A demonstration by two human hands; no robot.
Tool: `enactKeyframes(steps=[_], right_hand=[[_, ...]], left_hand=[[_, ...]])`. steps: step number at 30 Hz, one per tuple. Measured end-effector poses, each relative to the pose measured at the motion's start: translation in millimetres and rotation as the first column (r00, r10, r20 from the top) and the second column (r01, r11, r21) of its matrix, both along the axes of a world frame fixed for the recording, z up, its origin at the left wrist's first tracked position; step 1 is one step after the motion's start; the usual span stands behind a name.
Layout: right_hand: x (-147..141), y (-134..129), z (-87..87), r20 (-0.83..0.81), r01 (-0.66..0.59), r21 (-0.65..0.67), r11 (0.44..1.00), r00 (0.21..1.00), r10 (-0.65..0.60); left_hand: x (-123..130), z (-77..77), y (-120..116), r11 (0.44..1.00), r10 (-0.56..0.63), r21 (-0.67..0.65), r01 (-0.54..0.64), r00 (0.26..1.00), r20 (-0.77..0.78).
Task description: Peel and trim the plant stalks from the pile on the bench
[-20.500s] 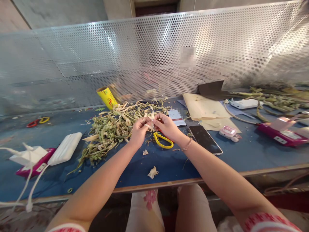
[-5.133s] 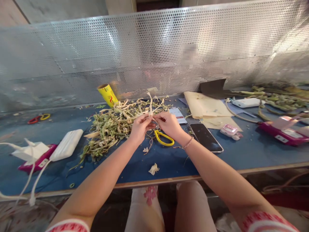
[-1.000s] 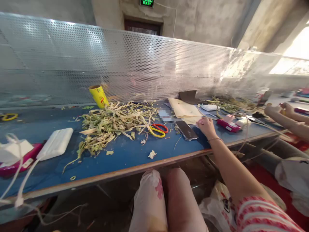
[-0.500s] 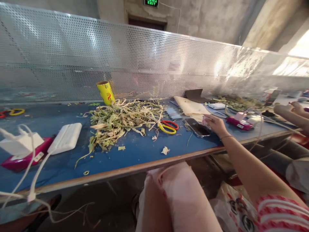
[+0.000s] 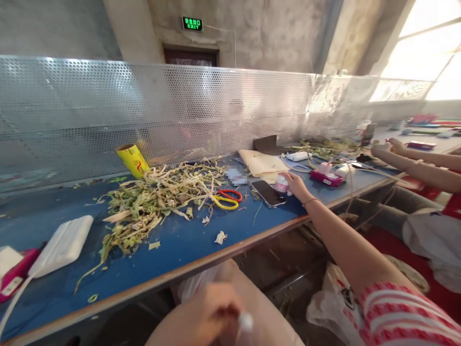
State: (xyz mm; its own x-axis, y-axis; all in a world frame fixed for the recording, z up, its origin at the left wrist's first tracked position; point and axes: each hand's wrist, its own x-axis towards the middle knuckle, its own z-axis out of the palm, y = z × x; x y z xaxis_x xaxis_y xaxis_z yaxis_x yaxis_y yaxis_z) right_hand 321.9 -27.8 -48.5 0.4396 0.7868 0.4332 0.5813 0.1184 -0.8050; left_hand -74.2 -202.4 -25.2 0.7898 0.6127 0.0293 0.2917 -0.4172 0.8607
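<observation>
My right hand [image 5: 296, 186] reaches over the far part of the blue table, its fingers closed on a small pink-and-white object [image 5: 282, 183] just right of a dark phone [image 5: 268, 193]. Low in the picture my left hand [image 5: 219, 305] hovers over my lap, smeared by motion. A blurred white rounded cap-like thing [image 5: 246, 321] shows beside its fingers; whether the hand grips it is unclear. Red-and-yellow-handled scissors [image 5: 228, 199] lie left of the phone, against a heap of dried plant strips [image 5: 158, 197].
A yellow tube [image 5: 133, 161] leans by the perforated metal screen [image 5: 201, 110]. A white power bank [image 5: 63, 245] and magenta power strips [image 5: 326, 178] with cables lie on the blue table [image 5: 187, 240]. Another person's arms [image 5: 414, 158] rest at the far right.
My left hand has come into view at the bottom, with the white cap-like thing beside it. The view has swung to the right. My right hand stays by the phone.
</observation>
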Motion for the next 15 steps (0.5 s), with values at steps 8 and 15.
enactKeyframes(steps=[8, 15], right_hand=[[0, -1, 3.7, -0.069, -0.082, -0.085, 0.993, 0.995, 0.077], [10, 6, 2.0, -0.025, -0.169, -0.051, 0.984, 0.986, 0.167]], left_hand=[[214, 50.0, 160, 0.847, 0.317, 0.309, -0.433, 0.878, 0.359], [281, 15.1, 195, 0.798, 0.423, 0.292, -0.528, 0.835, 0.353]])
